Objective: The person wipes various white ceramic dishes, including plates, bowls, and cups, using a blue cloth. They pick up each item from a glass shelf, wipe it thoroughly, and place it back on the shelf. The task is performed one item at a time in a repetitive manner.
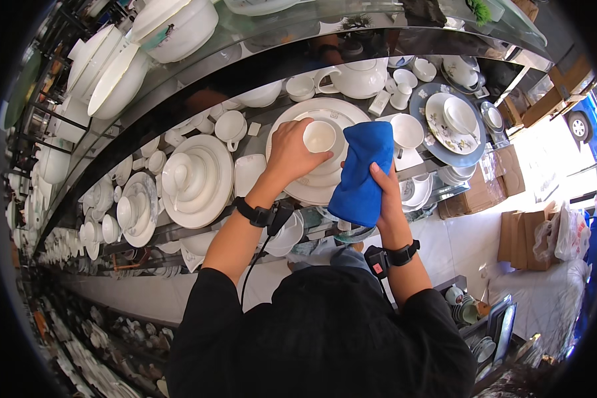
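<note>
My left hand (296,151) grips a small white ceramic cup (319,137) by its side, thumb and fingers around it, over a stack of large white plates (298,110) with patterned rims. The cup's opening faces the camera. To the right of it, my right hand (385,191) holds a folded blue cloth (363,174) upright, thumb on its front; the fingers behind are mostly hidden. A white mug (407,131) stands on a square white dish just right of the cloth. Whether the cup touches the plates cannot be told.
A white teapot (360,78) stands behind the plates. To the left is a stacked plate set (199,181) with bowls; to the right, a blue-rimmed plate (477,149) holds more dishes. A dark shelf edge (258,67) arches above. Cardboard boxes (482,184) lie at the right.
</note>
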The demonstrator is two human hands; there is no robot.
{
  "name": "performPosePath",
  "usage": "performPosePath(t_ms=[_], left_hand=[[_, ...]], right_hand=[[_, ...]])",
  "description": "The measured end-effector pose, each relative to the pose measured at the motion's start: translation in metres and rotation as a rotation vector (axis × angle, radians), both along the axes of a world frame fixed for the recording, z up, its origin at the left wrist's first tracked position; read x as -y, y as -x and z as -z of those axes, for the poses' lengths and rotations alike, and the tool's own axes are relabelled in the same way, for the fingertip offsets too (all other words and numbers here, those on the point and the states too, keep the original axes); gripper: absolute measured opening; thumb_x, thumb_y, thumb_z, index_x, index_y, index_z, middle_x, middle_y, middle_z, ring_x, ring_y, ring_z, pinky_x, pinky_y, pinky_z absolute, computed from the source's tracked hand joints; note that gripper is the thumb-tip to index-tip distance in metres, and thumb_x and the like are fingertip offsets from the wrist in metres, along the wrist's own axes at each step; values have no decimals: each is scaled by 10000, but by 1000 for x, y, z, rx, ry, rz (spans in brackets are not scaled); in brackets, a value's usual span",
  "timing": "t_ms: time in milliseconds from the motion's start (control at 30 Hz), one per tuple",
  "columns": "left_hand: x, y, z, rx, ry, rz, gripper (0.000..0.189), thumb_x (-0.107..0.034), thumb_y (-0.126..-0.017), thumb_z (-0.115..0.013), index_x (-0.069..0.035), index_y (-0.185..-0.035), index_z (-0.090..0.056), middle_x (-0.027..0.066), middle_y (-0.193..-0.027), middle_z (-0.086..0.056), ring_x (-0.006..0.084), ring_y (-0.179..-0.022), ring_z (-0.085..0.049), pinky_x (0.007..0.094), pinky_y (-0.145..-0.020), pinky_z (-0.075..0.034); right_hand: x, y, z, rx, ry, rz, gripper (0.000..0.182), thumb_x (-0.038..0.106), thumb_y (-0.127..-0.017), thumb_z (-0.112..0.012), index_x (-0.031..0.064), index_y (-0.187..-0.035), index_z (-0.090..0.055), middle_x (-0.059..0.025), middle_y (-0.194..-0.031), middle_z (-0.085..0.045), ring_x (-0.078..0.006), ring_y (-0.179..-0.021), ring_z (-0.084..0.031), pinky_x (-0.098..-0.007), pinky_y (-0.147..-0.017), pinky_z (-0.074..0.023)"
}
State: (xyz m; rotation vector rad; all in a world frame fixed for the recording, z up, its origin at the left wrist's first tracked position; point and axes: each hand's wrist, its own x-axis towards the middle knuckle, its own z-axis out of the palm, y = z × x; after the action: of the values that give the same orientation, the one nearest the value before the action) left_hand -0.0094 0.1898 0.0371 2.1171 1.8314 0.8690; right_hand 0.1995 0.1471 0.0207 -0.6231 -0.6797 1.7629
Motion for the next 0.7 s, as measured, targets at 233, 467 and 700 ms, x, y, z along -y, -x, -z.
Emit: performPosePath(t_ms=[233,467,700], left_hand=[[-4,0,18,-94,-9,-64,765,-377,-583,-856,-59,-1226,-590,175,-1193,-611,350,-1189,-516,470,-997,-369],[10,-2,13,-7,9,-90,835,-374,-615,-851,-58,-1309,-512,187,-1273,-542,357,-1225,-476,477,-1029,-333],[123,55,35,280,-193,-269,317,-131,-793,-718,-22,-1078,-634,139,-1065,-625,283,-957,-610,348,-789,-489]], right_hand=[[4,0,9,-27,57,-4,673,143,-898,-616,106,-1453,-237,-156,-1344,-460,-269,-1187,-516,-412,-973,-479],[17,3,12,60,7,71,695,244,-954,-583,138,-1500,-166,-141,-1387,-426,-264,-1217,-489,-413,-1001,-454],[41,-3,21,222,-67,69,729,303,-969,-571,127,-1517,-123,-145,-1406,-416,-255,-1236,-473,-391,-1016,-435]])
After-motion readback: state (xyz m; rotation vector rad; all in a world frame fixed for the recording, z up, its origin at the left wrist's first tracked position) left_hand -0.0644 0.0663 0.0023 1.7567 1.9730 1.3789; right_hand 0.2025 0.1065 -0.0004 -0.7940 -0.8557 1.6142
